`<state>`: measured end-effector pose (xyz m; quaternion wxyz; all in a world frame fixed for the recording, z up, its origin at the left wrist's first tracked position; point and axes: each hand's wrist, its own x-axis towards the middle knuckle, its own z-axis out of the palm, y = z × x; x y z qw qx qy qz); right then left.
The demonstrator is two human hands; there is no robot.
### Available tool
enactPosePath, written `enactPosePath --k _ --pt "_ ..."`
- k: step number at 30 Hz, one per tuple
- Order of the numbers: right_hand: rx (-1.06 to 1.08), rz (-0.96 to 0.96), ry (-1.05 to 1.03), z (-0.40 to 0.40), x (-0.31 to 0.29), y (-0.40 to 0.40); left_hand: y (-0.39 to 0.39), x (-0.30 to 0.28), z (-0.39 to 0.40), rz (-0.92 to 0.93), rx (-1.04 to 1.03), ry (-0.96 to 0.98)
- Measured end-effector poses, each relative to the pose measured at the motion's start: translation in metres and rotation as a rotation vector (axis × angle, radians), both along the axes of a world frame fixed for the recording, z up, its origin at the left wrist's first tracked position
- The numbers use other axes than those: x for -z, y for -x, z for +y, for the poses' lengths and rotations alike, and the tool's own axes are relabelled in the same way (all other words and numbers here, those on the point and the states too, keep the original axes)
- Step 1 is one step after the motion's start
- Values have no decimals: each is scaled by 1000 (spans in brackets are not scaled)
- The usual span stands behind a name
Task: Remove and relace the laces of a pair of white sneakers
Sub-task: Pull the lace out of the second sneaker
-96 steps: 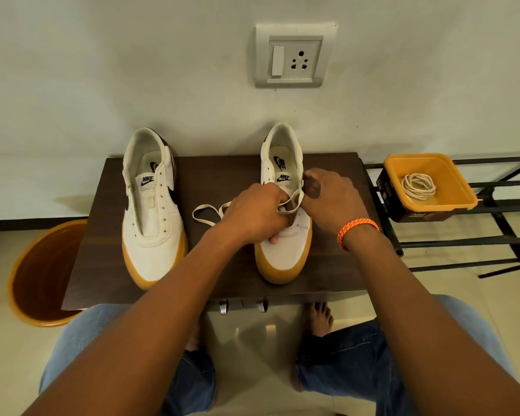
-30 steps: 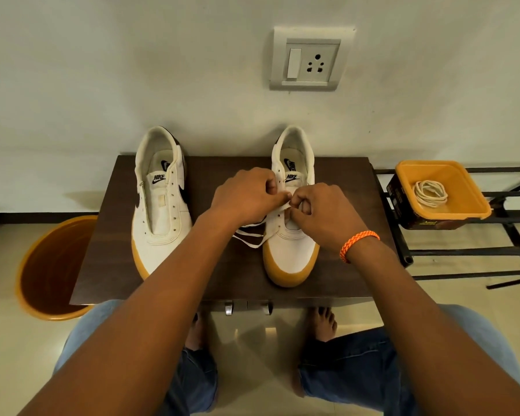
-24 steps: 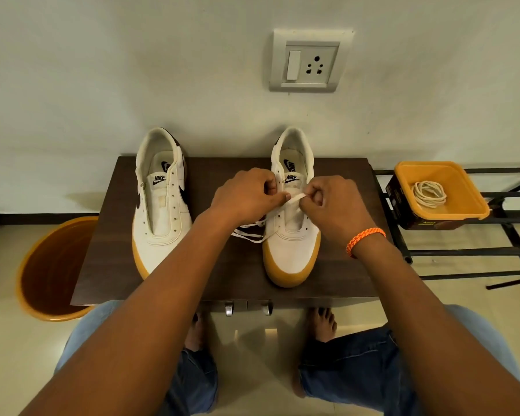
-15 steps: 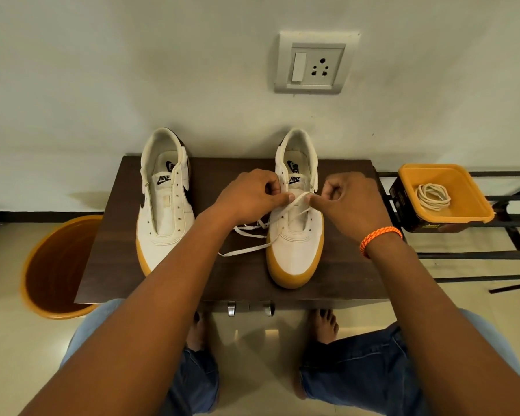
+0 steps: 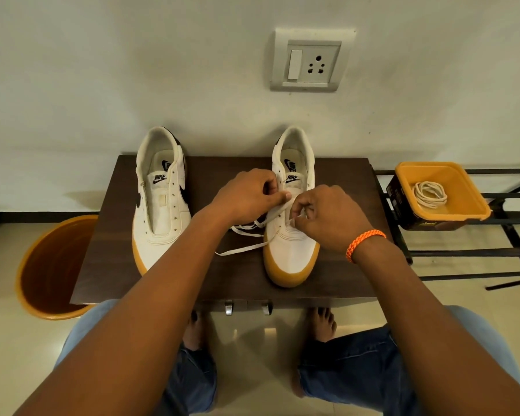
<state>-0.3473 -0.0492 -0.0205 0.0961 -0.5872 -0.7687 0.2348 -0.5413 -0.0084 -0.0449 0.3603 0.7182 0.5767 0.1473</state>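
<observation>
Here both hands work over the right sneaker (image 5: 291,235) on the desk (image 5: 342,205). The left hand (image 5: 246,196) pinches the lace (image 5: 243,249) between thumb and forefinger; the right hand (image 5: 327,217) pinches its tip at an eyelet. The left sneaker (image 5: 159,211) stands unlaced.

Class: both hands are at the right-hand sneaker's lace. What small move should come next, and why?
Probably the right hand pushes its pinched lace tip through an eyelet on the sneaker, while the left hand holds the lace's other part taut.
</observation>
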Motion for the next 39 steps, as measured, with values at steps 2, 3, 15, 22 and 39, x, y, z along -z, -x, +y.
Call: enactPosePath --k 2,3,15,22,39 --pt "18 35 4 0 -4 -3 -1 -1 0 7 7 -2" --pt "31 50 5 1 -5 -4 -1 -1 0 11 9 -2" --pt "35 174 5 4 -15 -25 -1 -1 3 78 21 -12" --pt "-29 -41 11 3 3 -2 -4 1 2 112 40 -62" --pt "43 168 3 2 -21 -37 -8 -1 -1 128 -1 -91"
